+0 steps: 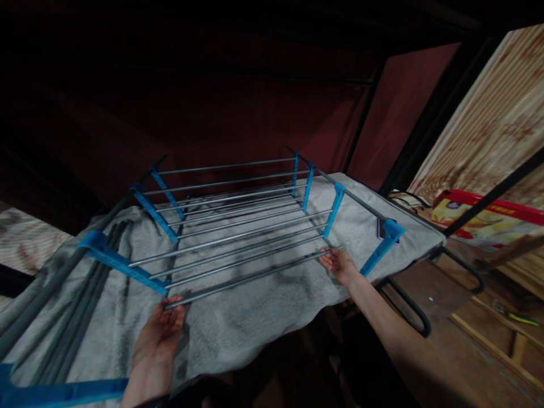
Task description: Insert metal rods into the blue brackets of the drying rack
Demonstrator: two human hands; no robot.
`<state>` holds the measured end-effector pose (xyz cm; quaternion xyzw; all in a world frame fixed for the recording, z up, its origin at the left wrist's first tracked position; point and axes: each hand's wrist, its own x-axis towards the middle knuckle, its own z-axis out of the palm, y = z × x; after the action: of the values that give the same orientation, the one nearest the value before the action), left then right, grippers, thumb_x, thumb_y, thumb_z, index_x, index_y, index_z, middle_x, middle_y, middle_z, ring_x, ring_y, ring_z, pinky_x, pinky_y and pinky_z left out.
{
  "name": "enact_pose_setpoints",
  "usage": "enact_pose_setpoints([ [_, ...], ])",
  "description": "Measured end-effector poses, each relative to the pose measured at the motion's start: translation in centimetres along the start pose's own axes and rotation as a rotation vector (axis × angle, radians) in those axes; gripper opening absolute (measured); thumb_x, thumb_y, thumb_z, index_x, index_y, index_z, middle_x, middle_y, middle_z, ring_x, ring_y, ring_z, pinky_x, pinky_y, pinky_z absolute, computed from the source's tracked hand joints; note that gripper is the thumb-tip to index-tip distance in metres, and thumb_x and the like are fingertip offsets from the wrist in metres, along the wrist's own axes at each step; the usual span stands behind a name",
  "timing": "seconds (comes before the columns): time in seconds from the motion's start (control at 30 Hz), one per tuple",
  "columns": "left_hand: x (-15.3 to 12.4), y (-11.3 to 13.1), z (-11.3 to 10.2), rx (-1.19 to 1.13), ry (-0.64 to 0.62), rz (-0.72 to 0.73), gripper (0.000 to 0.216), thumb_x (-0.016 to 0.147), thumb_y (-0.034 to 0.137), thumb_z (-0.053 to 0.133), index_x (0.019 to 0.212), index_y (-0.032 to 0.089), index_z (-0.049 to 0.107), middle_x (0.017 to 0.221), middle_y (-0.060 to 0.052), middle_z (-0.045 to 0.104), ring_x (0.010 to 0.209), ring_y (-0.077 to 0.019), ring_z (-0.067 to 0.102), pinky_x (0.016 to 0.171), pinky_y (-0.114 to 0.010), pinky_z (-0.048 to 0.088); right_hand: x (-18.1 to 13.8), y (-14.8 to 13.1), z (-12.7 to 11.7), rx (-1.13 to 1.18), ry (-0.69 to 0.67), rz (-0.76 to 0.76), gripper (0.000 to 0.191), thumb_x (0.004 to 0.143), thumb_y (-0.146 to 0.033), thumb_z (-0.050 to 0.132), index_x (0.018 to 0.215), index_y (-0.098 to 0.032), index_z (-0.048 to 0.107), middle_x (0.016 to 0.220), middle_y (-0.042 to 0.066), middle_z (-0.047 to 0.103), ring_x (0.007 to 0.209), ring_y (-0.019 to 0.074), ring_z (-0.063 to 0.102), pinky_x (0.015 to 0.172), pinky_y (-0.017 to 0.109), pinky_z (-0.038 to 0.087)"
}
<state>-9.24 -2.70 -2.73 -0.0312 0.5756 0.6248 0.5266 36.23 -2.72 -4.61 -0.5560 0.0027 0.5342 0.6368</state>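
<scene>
A grey metal rod (246, 280) runs level between my two hands, low over a cloth. My left hand (161, 328) has its fingers curled around the rod's left end, palm up. At the rod's other end, my right hand (338, 264) grips it between thumb and fingers. Just beyond stands a rack of several parallel metal rods (238, 234), joined at both sides by blue plastic brackets (334, 211). Long side tubes (365, 205) pass through the bracket tops. Nearer to me, a blue bracket (123, 266) on the left and another (382, 247) on the right carry fewer or no rods.
Grey cloth (255, 323) covers the work surface. Several loose tubes (83, 306) lie at the left, and a phone-like object (387, 229) lies behind the right bracket. A dark red panel (255, 124) rises behind. A red and yellow box (480, 218) is at the right.
</scene>
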Motion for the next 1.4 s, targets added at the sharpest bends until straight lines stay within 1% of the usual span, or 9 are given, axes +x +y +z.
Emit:
enact_pose_setpoints([
  [0.17, -0.5, -0.7, 0.5, 0.032, -0.055, -0.019, 0.027, 0.092, -0.004, 0.046, 0.083, 0.016, 0.063, 0.082, -0.003, 0.070, 0.069, -0.0101, 0.069, 0.062, -0.017, 0.058, 0.0, 0.3, -0.2, 0.004, -0.027, -0.002, 0.021, 0.096, -0.008, 0.050, 0.083, -0.021, 0.060, 0.071, 0.002, 0.071, 0.066, 0.0124, 0.070, 0.069, 0.024, 0.064],
  [0.3, -0.5, -1.6, 0.7, 0.054, -0.114, -0.008, 0.026, 0.094, -0.001, 0.048, 0.082, 0.016, 0.064, 0.080, -0.002, 0.070, 0.068, -0.0100, 0.069, 0.064, -0.018, 0.059, 0.1, 0.5, -0.3, 0.004, -0.023, 0.000, 0.019, 0.097, -0.013, 0.053, 0.081, -0.021, 0.058, 0.066, 0.001, 0.066, 0.062, 0.0127, 0.068, 0.068, 0.025, 0.064],
  [0.43, -0.7, -1.9, 0.8, 0.041, -0.075, 0.012, 0.028, 0.098, 0.002, 0.048, 0.077, 0.016, 0.061, 0.077, -0.001, 0.067, 0.065, -0.0090, 0.067, 0.063, -0.018, 0.057, 0.1, 0.5, -0.1, -0.003, -0.024, 0.006, 0.018, 0.097, -0.015, 0.053, 0.081, -0.022, 0.058, 0.068, 0.001, 0.067, 0.063, 0.0127, 0.069, 0.068, 0.025, 0.064],
  [0.6, -0.7, -1.7, 0.6, 0.038, -0.039, 0.033, 0.026, 0.100, 0.008, 0.051, 0.078, 0.016, 0.062, 0.076, -0.001, 0.065, 0.065, -0.0082, 0.063, 0.060, -0.016, 0.055, 0.2, 0.5, -0.2, -0.002, -0.036, 0.000, 0.023, 0.096, -0.009, 0.047, 0.081, -0.022, 0.058, 0.073, 0.003, 0.071, 0.067, 0.0127, 0.071, 0.070, 0.025, 0.064],
  [0.77, -0.7, -1.6, 0.8, 0.026, -0.018, 0.036, 0.026, 0.101, 0.014, 0.052, 0.077, 0.016, 0.062, 0.073, 0.000, 0.064, 0.064, -0.0084, 0.061, 0.060, -0.017, 0.056, 0.3, 0.8, -0.5, 0.010, -0.048, -0.011, 0.022, 0.095, -0.007, 0.052, 0.080, -0.021, 0.059, 0.068, 0.001, 0.068, 0.064, 0.0117, 0.069, 0.072, 0.025, 0.064],
  [0.87, -0.9, -1.8, 1.1, 0.041, -0.032, 0.006, 0.025, 0.099, 0.009, 0.052, 0.077, 0.016, 0.063, 0.077, -0.002, 0.067, 0.068, -0.0090, 0.066, 0.063, -0.018, 0.058, 0.4, 0.9, -0.6, 0.012, -0.042, -0.017, 0.021, 0.096, -0.010, 0.055, 0.079, -0.022, 0.058, 0.064, 0.000, 0.065, 0.062, 0.0119, 0.068, 0.071, 0.025, 0.064],
  [1.07, -1.0, -2.3, 1.3, 0.068, -0.150, -0.023, 0.026, 0.095, -0.001, 0.048, 0.080, 0.014, 0.064, 0.083, -0.006, 0.073, 0.076, -0.0132, 0.073, 0.069, -0.023, 0.062, 0.4, 0.9, -0.4, 0.002, -0.043, -0.003, 0.019, 0.097, -0.014, 0.057, 0.080, -0.022, 0.057, 0.065, 0.000, 0.065, 0.063, 0.0122, 0.069, 0.071, 0.024, 0.064],
  [1.2, -0.8, -2.5, 1.1, 0.072, -0.113, -0.015, 0.026, 0.095, -0.001, 0.049, 0.078, 0.014, 0.063, 0.081, -0.004, 0.072, 0.072, -0.0117, 0.071, 0.068, -0.022, 0.061, 0.5, 0.9, -0.3, -0.003, -0.036, 0.001, 0.020, 0.097, -0.012, 0.054, 0.079, -0.022, 0.057, 0.065, 0.001, 0.066, 0.063, 0.0131, 0.070, 0.071, 0.025, 0.065],
  [1.4, -0.8, -2.2, 1.3, 0.063, -0.037, -0.013, 0.025, 0.098, 0.004, 0.052, 0.077, 0.015, 0.063, 0.074, -0.002, 0.068, 0.067, -0.0101, 0.067, 0.062, -0.019, 0.059, 0.4, 1.0, -0.4, -0.008, -0.038, -0.010, 0.021, 0.096, -0.009, 0.056, 0.080, -0.022, 0.058, 0.063, -0.001, 0.065, 0.062, 0.0121, 0.069, 0.070, 0.024, 0.065],
])
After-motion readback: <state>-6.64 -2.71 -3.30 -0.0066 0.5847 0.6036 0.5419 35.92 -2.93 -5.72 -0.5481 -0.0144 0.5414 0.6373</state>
